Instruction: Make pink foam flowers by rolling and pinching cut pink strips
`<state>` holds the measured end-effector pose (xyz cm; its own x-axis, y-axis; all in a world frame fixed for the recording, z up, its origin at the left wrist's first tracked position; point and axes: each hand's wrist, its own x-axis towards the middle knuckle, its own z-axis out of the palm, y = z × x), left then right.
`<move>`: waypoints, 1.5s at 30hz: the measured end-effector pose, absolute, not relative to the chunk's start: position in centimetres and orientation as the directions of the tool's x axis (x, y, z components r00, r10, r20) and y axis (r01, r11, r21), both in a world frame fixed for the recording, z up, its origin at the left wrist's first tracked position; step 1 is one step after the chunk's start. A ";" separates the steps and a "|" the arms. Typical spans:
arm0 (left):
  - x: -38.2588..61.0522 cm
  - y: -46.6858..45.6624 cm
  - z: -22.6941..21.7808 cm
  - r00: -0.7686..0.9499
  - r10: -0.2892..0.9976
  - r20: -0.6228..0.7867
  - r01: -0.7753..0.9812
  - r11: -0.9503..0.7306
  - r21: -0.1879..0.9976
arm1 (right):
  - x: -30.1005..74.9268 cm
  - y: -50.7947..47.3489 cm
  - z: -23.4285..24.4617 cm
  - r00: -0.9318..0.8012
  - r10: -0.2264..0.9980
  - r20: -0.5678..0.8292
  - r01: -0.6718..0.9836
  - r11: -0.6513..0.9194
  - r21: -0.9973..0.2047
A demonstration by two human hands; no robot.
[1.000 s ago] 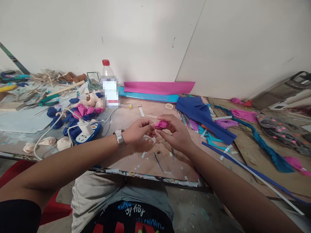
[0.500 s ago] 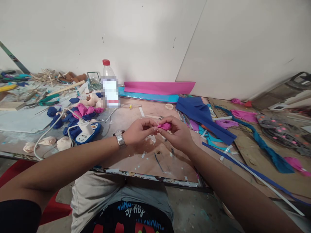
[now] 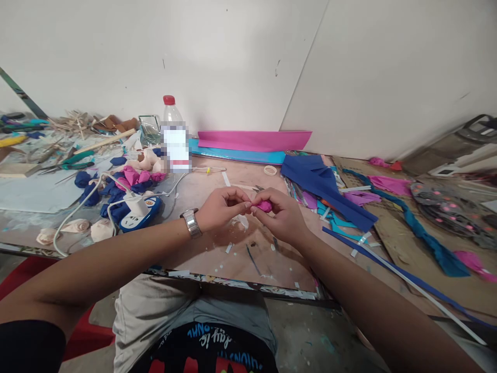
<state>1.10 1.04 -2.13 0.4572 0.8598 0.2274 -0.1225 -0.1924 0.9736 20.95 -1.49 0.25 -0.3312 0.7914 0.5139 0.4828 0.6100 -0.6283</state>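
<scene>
Since a second ago my two hands have drawn together, and the pink wad of material (image 3: 264,206) that showed plainly between them is now mostly covered by fingers. My left hand (image 3: 222,208) has its fingertips pinched narrow on the wad's near-left end; my right hand (image 3: 282,215) curls over it from the 3 o'clock side, thumb and forefinger closed on it too. So both grips are shut on the same small piece, held just above the bench (image 3: 217,191), probably so I can squeeze or roll it between fingertips without it dragging on the surface.

A wristwatch (image 3: 191,223) sits on my left wrist. Below the hands, small white scraps (image 3: 229,247) lie on the board. At 10 o'clock a power strip (image 3: 137,213) with its white cable rests among blue and pink finished pieces (image 3: 128,181), kept within reach. A plastic bottle (image 3: 174,135) stands at 11 o'clock. At 2 o'clock lies folded blue sheet (image 3: 322,189), with a pink sheet (image 3: 252,140) against the wall at 12.
</scene>
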 end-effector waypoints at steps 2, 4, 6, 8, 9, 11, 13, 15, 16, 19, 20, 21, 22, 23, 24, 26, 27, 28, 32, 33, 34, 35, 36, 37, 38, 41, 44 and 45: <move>1.1 1.0 -2.2 0.453 0.863 0.222 -0.117 -0.189 0.975 | 20.9 -1.5 0.2 -0.335 0.791 0.512 0.476 0.611 -0.632; 1.1 1.1 -2.2 0.450 0.865 0.222 -0.113 -0.191 0.975 | 21.0 -1.4 0.2 -0.335 0.790 0.514 0.462 0.613 -0.641; 1.1 1.0 -2.2 0.447 0.865 0.227 -0.112 -0.198 0.974 | 21.0 -1.4 0.2 -0.328 0.793 0.513 0.441 0.609 -0.660; 1.1 1.0 -2.1 0.440 0.866 0.239 -0.111 -0.211 0.971 | 20.9 -1.4 0.1 -0.308 0.810 0.499 0.421 0.587 -0.692; 1.2 1.0 -2.1 0.437 0.865 0.249 -0.114 -0.221 0.969 | 20.9 -1.4 0.0 -0.293 0.825 0.483 0.412 0.565 -0.715; 1.2 0.9 -1.9 0.437 0.856 0.276 -0.122 -0.247 0.961 | 20.8 -1.4 -0.2 -0.256 0.860 0.441 0.385 0.509 -0.770; 1.3 0.8 -1.9 0.437 0.848 0.300 -0.133 -0.269 0.954 | 20.8 -1.3 -0.4 -0.227 0.889 0.399 0.347 0.456 -0.820; 1.4 0.8 -1.9 0.429 0.849 0.309 -0.135 -0.278 0.951 | 20.7 -1.3 -0.6 -0.213 0.903 0.374 0.309 0.425 -0.851; 1.4 0.8 -2.0 0.425 0.851 0.309 -0.133 -0.279 0.951 | 20.7 -1.3 -0.7 -0.209 0.906 0.368 0.294 0.418 -0.860; 1.3 0.9 -2.2 0.419 0.854 0.309 -0.111 -0.289 0.951 | 20.6 -1.2 -0.8 -0.203 0.908 0.366 0.262 0.411 -0.873; 1.2 0.9 -2.2 0.418 0.854 0.309 -0.098 -0.296 0.950 | 20.6 -1.1 -0.9 -0.203 0.908 0.366 0.255 0.410 -0.876; 1.2 0.9 -2.3 0.417 0.854 0.311 -0.085 -0.303 0.949 | 20.6 -1.1 -1.0 -0.204 0.908 0.365 0.249 0.409 -0.878; 1.2 1.0 -2.3 0.415 0.854 0.312 -0.074 -0.310 0.948 | 20.6 -1.0 -1.1 -0.202 0.908 0.366 0.245 0.409 -0.879; 1.2 1.0 -2.3 0.417 0.853 0.313 -0.069 -0.314 0.947 | 20.6 -1.0 -1.2 -0.201 0.908 0.369 0.243 0.411 -0.879; 1.2 1.0 -2.4 0.419 0.852 0.314 -0.075 -0.313 0.947 | 20.6 -0.9 -1.3 -0.197 0.907 0.373 0.247 0.414 -0.876; 1.3 1.1 -2.6 0.417 0.853 0.314 -0.114 -0.293 0.949 | 20.6 -0.8 -1.4 -0.177 0.907 0.383 0.267 0.419 -0.868; 1.4 1.3 -2.8 0.406 0.860 0.309 -0.144 -0.274 0.951 | 20.7 -0.7 -1.4 -0.162 0.908 0.385 0.285 0.417 -0.863; 1.5 1.4 -3.0 0.395 0.869 0.299 -0.162 -0.254 0.954 | 20.8 -0.6 -1.4 -0.141 0.910 0.390 0.294 0.415 -0.861; 1.5 2.2 -3.9 0.428 0.870 0.245 0.002 -0.272 0.962 | 21.0 0.3 -0.3 -0.160 0.911 0.380 0.299 0.412 -0.861; 1.5 2.4 -4.1 0.445 0.863 0.240 0.068 -0.300 0.951 | 20.8 0.6 0.3 -0.189 0.903 0.387 0.324 0.429 -0.843; 1.5 2.5 -4.3 0.462 0.853 0.243 0.115 -0.329 0.937 | 20.4 1.1 1.0 -0.212 0.886 0.413 0.358 0.464 -0.810; 1.5 2.6 -4.4 0.477 0.844 0.247 0.146 -0.353 0.924 | 19.7 1.6 1.8 -0.254 0.867 0.428 0.397 0.497 -0.772; 1.5 2.7 -4.6 0.487 0.837 0.250 0.189 -0.380 0.905 | 18.8 2.2 2.6 -0.297 0.847 0.442 0.422 0.531 -0.734; 1.5 2.7 -4.6 0.490 0.834 0.251 0.233 -0.403 0.885 | 17.7 2.8 3.5 -0.344 0.825 0.448 0.429 0.562 -0.707; 1.6 2.7 -4.6 0.486 0.836 0.256 0.264 -0.420 0.868 | 16.3 3.6 4.3 -0.392 0.804 0.447 0.416 0.588 -0.693; 1.6 2.6 -4.4 0.498 0.825 0.267 0.316 -0.460 0.830 | 11.0 6.1 6.2 -0.538 0.748 0.388 0.319 0.607 -0.728; 1.6 2.7 -4.3 0.548 0.804 0.230 0.332 -0.462 0.823 | 5.1 8.9 6.9 -0.645 0.697 0.313 0.316 0.616 -0.721; 1.6 2.8 -4.3 0.558 0.800 0.222 0.337 -0.463 0.820 | 3.2 10.0 6.9 -0.672 0.689 0.272 0.327 0.606 -0.726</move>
<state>1.60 2.80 -4.29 0.5578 0.7996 0.2223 0.3369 -0.4630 0.8198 3.15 9.95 6.89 -0.6718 0.6888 0.2723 0.3267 0.6055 -0.7257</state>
